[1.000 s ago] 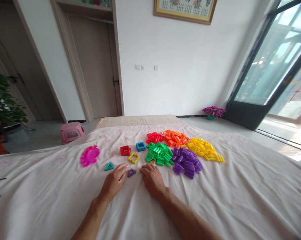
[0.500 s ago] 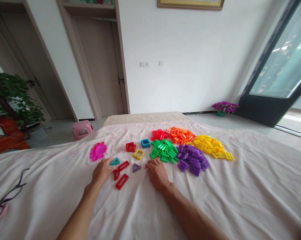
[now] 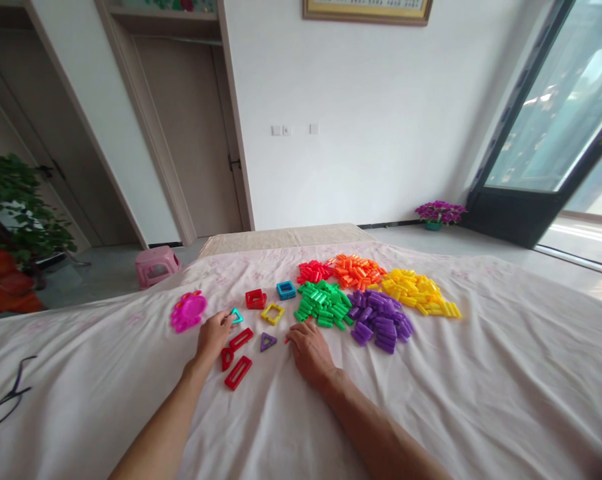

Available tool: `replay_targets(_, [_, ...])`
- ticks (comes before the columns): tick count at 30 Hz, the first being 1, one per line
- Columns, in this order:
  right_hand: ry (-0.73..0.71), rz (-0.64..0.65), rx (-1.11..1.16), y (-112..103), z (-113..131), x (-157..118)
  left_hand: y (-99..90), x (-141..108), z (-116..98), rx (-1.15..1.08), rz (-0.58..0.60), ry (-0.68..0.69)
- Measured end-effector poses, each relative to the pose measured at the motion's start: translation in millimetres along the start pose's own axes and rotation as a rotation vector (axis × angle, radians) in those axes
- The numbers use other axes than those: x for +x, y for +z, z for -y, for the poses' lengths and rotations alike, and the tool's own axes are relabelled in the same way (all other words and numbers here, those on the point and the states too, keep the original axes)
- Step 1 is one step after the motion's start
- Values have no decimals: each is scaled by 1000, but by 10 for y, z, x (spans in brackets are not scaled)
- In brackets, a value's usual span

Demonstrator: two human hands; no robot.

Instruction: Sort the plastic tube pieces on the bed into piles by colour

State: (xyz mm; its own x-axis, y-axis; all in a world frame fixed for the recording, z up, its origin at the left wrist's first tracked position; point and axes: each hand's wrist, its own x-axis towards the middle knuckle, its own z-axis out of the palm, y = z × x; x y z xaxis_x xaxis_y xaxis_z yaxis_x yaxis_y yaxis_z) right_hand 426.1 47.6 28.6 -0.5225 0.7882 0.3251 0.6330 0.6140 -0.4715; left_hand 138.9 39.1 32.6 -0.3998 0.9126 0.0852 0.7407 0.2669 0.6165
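My left hand (image 3: 215,337) is closed on a small teal triangle (image 3: 237,316), which sticks out past its fingertips. My right hand (image 3: 309,348) rests low over the cloth in front of the green pieces (image 3: 323,303), fingers curled, with a bit of orange-red at its fingertips. Between the hands lie a purple triangle (image 3: 267,342), a yellow square frame (image 3: 272,313) and red rectangular frames (image 3: 239,373). A red curved piece (image 3: 227,359) is just below my left hand. Farther back are red square frames (image 3: 255,299) and blue square frames (image 3: 285,289).
Piles of red (image 3: 315,271), orange (image 3: 358,271), yellow (image 3: 421,293) and purple pieces (image 3: 382,320) lie on the right side of the cloth (image 3: 461,393). At the left are a pink scalloped dish (image 3: 189,311) and eyeglasses (image 3: 11,397). A pink stool (image 3: 157,267) stands beyond.
My left hand has moved right, onto the teal triangle, which has turned a little. My right hand stays by the green pieces. The whole view has shifted slightly.
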Motion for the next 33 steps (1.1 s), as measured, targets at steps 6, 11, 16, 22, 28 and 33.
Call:
replay_targets(6, [6,19,-3,-20,13,5,-107,102,52,23,51,-30])
replay_targets(11, [2,28,-22,-20,22,4,-157,182,68,15,85,165])
replay_targets(16, [12,17,-40,-6,11,8,22,178,28,-40,114,235])
replay_targets(22, [41,1,-66,-26,7,15,-62,37,-71,-10,83,183])
replay_targets(28, [33,4,-54,-19,21,18,-310,-216,-187,185,180,167])
replay_targets(33, [28,3,-47,-16,9,8,-204,-251,-310,219,238,226])
